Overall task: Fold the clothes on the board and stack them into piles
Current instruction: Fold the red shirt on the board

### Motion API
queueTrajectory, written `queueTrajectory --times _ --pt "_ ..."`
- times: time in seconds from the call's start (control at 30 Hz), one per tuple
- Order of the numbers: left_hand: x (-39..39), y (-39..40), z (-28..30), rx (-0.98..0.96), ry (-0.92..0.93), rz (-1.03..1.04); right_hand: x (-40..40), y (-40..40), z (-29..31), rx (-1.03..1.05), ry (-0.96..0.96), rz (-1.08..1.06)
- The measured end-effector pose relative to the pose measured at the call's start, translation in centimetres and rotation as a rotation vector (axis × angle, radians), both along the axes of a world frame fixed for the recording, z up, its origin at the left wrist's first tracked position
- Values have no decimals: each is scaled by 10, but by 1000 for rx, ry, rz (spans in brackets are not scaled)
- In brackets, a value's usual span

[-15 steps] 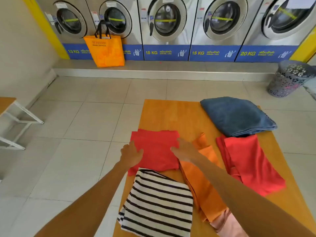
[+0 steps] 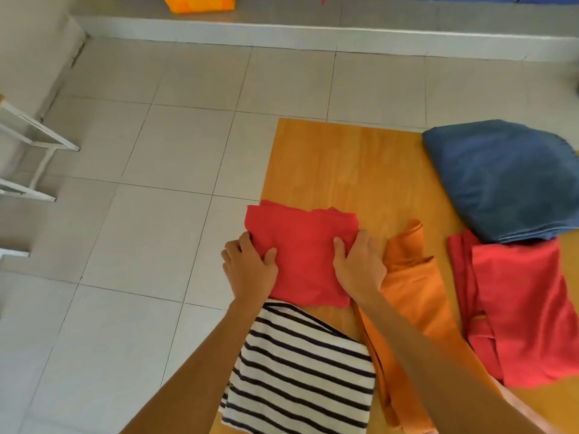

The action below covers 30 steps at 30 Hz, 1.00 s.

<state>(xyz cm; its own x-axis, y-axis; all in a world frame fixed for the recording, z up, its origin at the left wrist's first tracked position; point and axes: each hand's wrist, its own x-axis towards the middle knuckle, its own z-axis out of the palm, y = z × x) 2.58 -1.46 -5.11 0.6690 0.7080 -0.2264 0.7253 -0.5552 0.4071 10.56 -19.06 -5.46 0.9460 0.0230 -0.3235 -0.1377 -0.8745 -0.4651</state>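
Nearest the camera: a folded black-and-white striped knit garment [image 2: 300, 380] lies at the near left edge of the orange-stained wooden board [image 2: 344, 164], partly overhanging it onto the pale floor tiles [image 2: 131, 233].

Just right of it, a crumpled orange cloth [image 2: 416, 296] runs lengthwise under the right forearm.

Mid-board: a folded red cloth square [image 2: 302, 255], its left edge past the board's left side. Left hand [image 2: 249, 270] clasps its left edge, thumb on top, fingers curled underneath. Right hand [image 2: 358, 266] clasps the right edge the same way, thumb on top. Both hands closed on this cloth.

Right side: a larger, loosely folded red garment [image 2: 526, 311], apart from the held piece, with the orange cloth between.

Farther right: a folded blue towel-like bundle [image 2: 501, 180], its near edge overlapping the red garment's far end.

Beyond the board: grey raised step [image 2: 313, 29] with an orange bag [image 2: 200, 3] on it. White metal frame [image 2: 34, 142] at far left.
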Motion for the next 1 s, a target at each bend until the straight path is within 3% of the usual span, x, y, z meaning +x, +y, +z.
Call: queueTrajectory --times 0.2,0.3,0.6,0.77,1.0 --pt "8 1 -4 -76 -54 -33 -1 7 -6 -49 -82 -45" --pt "30 21 -2 -189 -87 -109 13 9 -5 114 -57 -92" --pt "186 76 31 -300 -362 -222 162 44 28 381 -188 -152" --pt "235 81 4 -319 -241 -226 214 46 -9 302 -135 -196" --pt "238 79 -6 -262 -199 -218 219 41 -26 158 -132 -138"
